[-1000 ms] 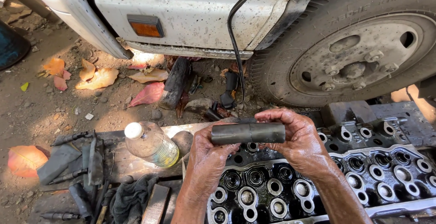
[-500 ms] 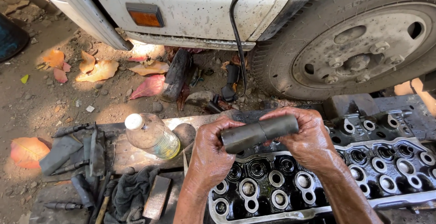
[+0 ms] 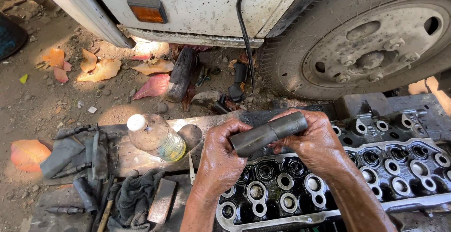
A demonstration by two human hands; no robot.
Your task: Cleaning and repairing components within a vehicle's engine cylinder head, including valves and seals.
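Dark metal cylinder (image 3: 268, 133) gripped by both: left hand (image 3: 224, 156) closed on lower end, right hand (image 3: 315, 140) wrapped around upper end; long axis tilted up rightward, above cylinder head (image 3: 329, 185).

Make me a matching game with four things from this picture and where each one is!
Things:
1. metal tube
2. plastic bottle
3. truck wheel
4. orange leaf

Places:
A. far left on the dirt
B. lying on the board, left of the hands
C. top right, behind the engine part
D. held in both hands

Pairs: 1-D, 2-B, 3-C, 4-A
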